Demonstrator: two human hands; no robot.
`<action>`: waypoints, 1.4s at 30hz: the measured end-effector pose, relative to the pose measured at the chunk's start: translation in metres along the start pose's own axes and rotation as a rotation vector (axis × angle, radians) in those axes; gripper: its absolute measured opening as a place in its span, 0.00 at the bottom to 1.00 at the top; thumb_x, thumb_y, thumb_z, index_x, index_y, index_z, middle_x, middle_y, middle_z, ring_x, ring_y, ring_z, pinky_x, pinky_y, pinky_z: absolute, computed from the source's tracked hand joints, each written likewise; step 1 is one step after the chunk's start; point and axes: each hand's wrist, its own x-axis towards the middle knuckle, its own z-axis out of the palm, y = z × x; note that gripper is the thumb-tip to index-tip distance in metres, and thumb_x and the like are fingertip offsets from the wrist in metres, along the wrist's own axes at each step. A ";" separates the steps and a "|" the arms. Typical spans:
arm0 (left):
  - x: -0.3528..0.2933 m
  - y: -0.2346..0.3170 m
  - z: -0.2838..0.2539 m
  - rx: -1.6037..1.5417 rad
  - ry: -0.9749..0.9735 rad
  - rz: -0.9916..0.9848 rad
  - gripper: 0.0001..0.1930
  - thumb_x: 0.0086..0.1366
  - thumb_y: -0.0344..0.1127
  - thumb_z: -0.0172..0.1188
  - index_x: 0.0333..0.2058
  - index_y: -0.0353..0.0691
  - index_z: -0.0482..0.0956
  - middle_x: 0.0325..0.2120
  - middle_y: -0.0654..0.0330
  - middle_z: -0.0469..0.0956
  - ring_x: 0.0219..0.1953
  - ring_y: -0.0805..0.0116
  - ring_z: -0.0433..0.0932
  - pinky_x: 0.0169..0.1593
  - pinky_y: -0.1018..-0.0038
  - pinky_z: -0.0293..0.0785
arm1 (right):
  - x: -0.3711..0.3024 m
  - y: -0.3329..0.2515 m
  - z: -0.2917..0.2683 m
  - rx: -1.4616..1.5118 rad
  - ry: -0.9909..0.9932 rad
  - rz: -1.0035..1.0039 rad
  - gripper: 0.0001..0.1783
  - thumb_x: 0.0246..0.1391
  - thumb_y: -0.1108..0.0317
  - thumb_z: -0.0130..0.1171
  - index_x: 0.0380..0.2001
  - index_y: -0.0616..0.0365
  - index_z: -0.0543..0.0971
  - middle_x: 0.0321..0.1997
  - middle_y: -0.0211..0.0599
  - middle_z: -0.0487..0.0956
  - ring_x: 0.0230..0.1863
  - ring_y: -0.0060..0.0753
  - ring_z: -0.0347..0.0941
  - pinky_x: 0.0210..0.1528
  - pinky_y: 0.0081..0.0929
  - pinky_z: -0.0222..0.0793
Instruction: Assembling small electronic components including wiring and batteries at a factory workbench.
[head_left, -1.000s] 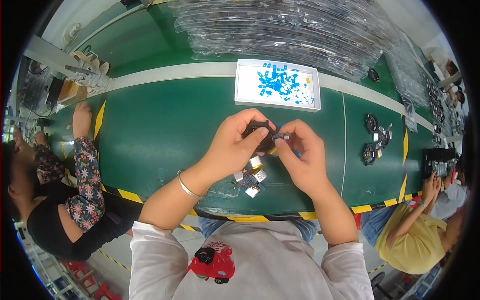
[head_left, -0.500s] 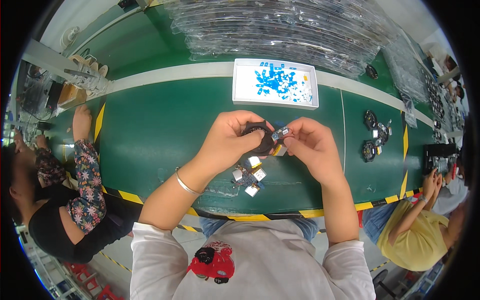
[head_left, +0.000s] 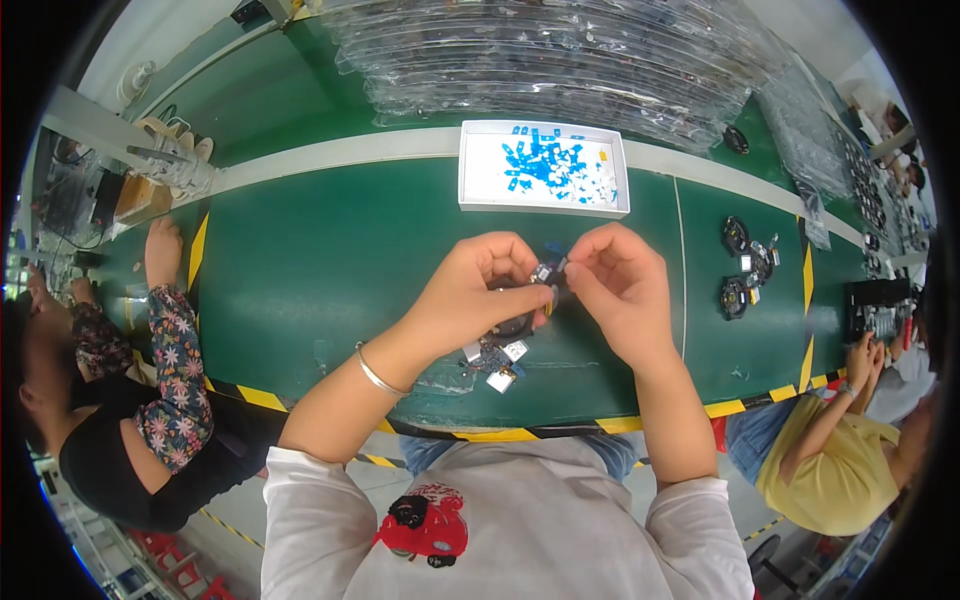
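My left hand (head_left: 470, 285) is closed around a black round watch-like case (head_left: 513, 326), its thumb lying across it. A small circuit board (head_left: 543, 272) stands up from the case at the left fingertips. Close beside the board, my right hand (head_left: 625, 295) has thumb and forefinger drawn together at its edge; what they pinch is too small to make out. Just below the case, on the green table (head_left: 330, 270), lies a cluster of small circuit boards with silvery-white blocks (head_left: 500, 380).
A white open box (head_left: 545, 208) with blue and white bits stands beyond my hands. Plastic trays (head_left: 560, 60) are stacked behind it. More black round cases (head_left: 735, 297) with boards lie at the right. One person (head_left: 130, 430) sits at the left, another (head_left: 830, 460) at the right.
The case has tilted and moved slightly down and left in my left hand. The small board is now at the left fingertips, and my right fingers have risen beside it.
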 end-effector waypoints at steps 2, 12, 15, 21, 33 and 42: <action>0.000 0.000 -0.002 -0.032 0.025 0.025 0.06 0.58 0.24 0.61 0.32 0.36 0.72 0.26 0.59 0.78 0.28 0.73 0.79 0.32 0.80 0.74 | 0.002 -0.001 0.000 -0.077 0.086 0.142 0.06 0.52 0.79 0.57 0.34 0.61 0.75 0.30 0.29 0.76 0.30 0.18 0.71 0.33 0.15 0.68; 0.002 -0.006 -0.007 0.167 0.104 0.036 0.04 0.61 0.25 0.59 0.34 0.34 0.75 0.28 0.59 0.80 0.29 0.74 0.79 0.34 0.80 0.74 | 0.005 0.003 -0.006 0.178 -0.084 0.290 0.07 0.51 0.79 0.58 0.35 0.64 0.77 0.31 0.33 0.78 0.30 0.20 0.73 0.34 0.16 0.69; 0.003 -0.008 -0.006 0.255 0.099 -0.050 0.07 0.62 0.27 0.57 0.38 0.32 0.78 0.28 0.60 0.80 0.32 0.74 0.79 0.36 0.81 0.74 | 0.002 0.006 0.005 0.011 0.069 0.068 0.09 0.49 0.83 0.58 0.35 0.64 0.78 0.33 0.35 0.78 0.31 0.22 0.75 0.35 0.17 0.71; 0.004 -0.002 -0.005 -0.334 0.183 -0.079 0.08 0.62 0.32 0.60 0.37 0.34 0.80 0.29 0.62 0.80 0.30 0.78 0.77 0.34 0.82 0.73 | 0.003 -0.001 0.013 -0.708 0.120 -0.551 0.13 0.41 0.84 0.63 0.34 0.61 0.80 0.33 0.38 0.81 0.33 0.32 0.78 0.35 0.24 0.72; 0.003 -0.008 -0.006 -0.358 0.231 -0.020 0.05 0.58 0.28 0.63 0.33 0.34 0.79 0.30 0.62 0.79 0.33 0.76 0.77 0.38 0.80 0.73 | 0.004 0.001 0.012 -0.558 0.060 -0.369 0.08 0.40 0.82 0.62 0.27 0.60 0.80 0.31 0.38 0.78 0.34 0.34 0.76 0.36 0.26 0.70; 0.005 -0.006 -0.012 -0.233 0.148 -0.044 0.05 0.56 0.26 0.63 0.32 0.34 0.79 0.30 0.61 0.79 0.33 0.73 0.79 0.39 0.79 0.74 | 0.004 -0.001 0.008 -0.448 -0.024 -0.236 0.08 0.39 0.82 0.61 0.26 0.61 0.78 0.33 0.35 0.74 0.33 0.29 0.73 0.35 0.23 0.68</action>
